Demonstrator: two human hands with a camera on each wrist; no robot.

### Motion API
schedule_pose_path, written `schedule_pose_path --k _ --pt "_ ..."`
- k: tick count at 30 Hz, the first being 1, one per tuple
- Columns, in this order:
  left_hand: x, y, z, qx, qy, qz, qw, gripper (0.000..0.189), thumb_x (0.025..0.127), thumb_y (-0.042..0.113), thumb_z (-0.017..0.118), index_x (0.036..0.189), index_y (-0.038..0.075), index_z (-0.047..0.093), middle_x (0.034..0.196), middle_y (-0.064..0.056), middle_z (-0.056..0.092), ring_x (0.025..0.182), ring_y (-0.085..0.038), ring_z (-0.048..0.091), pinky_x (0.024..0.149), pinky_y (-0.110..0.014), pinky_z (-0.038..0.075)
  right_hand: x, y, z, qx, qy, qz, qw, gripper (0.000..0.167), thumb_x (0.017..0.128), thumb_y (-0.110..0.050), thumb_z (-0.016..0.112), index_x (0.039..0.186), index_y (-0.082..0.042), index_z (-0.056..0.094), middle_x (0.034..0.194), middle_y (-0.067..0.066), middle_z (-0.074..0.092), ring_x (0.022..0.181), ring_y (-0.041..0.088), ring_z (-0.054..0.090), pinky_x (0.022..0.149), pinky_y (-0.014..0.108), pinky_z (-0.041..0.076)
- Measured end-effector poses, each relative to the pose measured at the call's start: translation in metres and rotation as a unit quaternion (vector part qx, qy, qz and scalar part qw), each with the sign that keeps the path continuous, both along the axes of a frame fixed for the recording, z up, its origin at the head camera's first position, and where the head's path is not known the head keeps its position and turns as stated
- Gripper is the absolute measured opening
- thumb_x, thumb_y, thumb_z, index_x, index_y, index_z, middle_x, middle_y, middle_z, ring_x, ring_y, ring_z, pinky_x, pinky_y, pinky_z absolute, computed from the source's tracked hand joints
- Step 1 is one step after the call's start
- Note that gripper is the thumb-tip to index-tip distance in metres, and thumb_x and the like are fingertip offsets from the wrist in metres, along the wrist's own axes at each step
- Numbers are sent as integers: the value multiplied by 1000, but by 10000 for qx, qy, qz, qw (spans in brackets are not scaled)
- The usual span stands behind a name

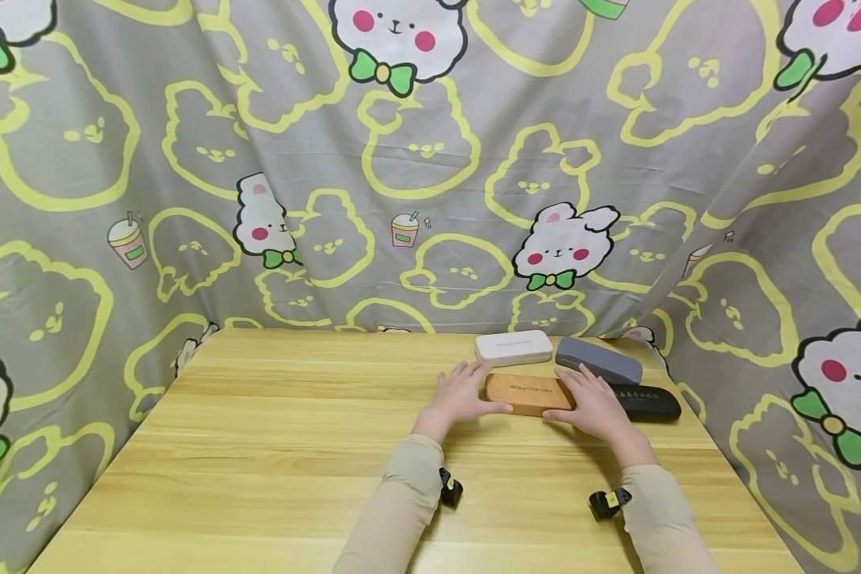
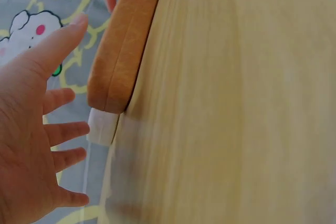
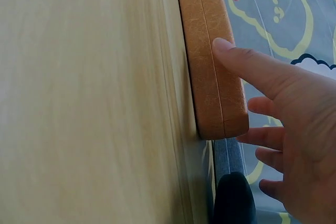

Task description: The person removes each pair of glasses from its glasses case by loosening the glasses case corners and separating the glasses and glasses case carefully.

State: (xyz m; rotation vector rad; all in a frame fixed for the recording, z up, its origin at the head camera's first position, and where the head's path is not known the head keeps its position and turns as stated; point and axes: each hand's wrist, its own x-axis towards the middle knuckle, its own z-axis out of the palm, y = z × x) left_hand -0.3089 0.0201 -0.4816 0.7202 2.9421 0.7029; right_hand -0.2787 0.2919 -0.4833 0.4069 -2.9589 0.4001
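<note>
Sleeves (image 1: pixel 395 510) cropped, brown case (image 1: pixel 527 396) partly hidden

Illegible lettering: orange case (image 1: pixel 527 395), white case (image 1: pixel 513 349), black case (image 1: pixel 649 404).

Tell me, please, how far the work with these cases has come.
Probably done: the white case, blue-grey case and black case lie grouped toward the right of the table.
In hand: the brown case, between the left grip and right grip.
Perhaps left: finally placing this case, as the left grip is spread beside it.
</note>
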Motion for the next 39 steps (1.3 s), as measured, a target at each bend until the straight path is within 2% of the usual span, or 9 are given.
schedule_pose_path --k 6,19,29,39 --pt "0 7 0 -211 -72 -83 9997 97 76 71 66 154 26 30 158 -2 35 147 -34 29 112 -72 21 -1 -1 0 104 50 11 9999 94 75 -56 76 145 -3 44 145 24 47 141 50 29 112 69 22" --pt "-3 19 -3 -566 -138 3 9983 96 76 60 74 154 25 31 158 0 36 148 -32 28 111 -70 24 -4 1 -2 316 -70 -6 9995 87 75 -46 80 144 -4 46 141 26 51 138 49 34 111 68 24" --pt "-6 25 -7 -573 -82 215 9981 89 77 43 80 152 21 36 152 -1 45 145 -30 33 112 -68 26 -6 -2 -4 320 67 57 9994 84 74 -46 80 141 -5 50 135 26 56 134 48 40 110 68 28" --pt "-6 24 -5 -475 -51 265 9985 87 75 40 82 149 21 40 150 0 47 144 -30 35 113 -67 24 -6 -3 -4 347 98 45 9993 84 74 -47 80 141 -5 51 133 28 56 132 49 43 109 67 28"
